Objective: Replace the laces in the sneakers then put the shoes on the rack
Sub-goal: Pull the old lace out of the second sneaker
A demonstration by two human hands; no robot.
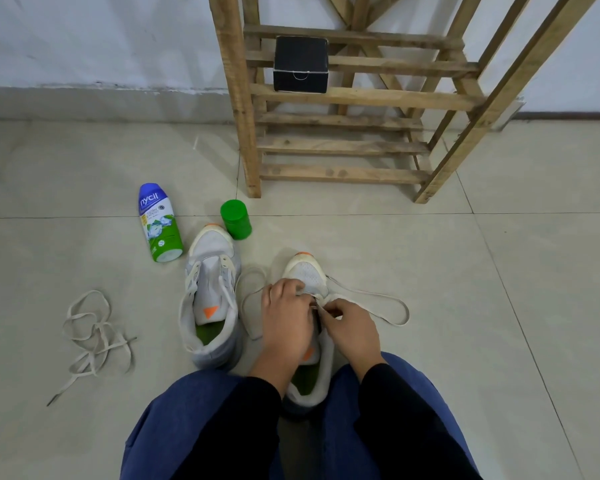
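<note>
Sneaker in hand: the near sneaker lies on the floor between the person's knees. Its long axis runs away from the body, orange-tipped toe toward the rack, heel opening toward the lap.
Lace: a cream flat lace is part-threaded at the lower eyelets. One loop trails out to the right of the shoe and another to the left, both lying slack on the floor.
Key relation: the working eyelets sit directly under both hands, just behind the toe cap. The free lace end lies on the right hand's side, so that hand is the nearer one to feed it across.
Right grip: the right hand pinches the lace between thumb and fingers just above the tongue.
Left grip: the left hand is curled over the eyelet row and holds the near sneaker's upper. Whether it also pinches lace is hidden.
Look of the shoe: white mesh upper, cream sole, green insole, soft collar; probably easy to flex.
Other sneaker: the second sneaker stands just to the left, parallel, tongue lifted.
Loose lace: a spare lace lies tangled well to the left.
Judgement: lacing is at an early stage, and neither shoe is on the rack.
</note>
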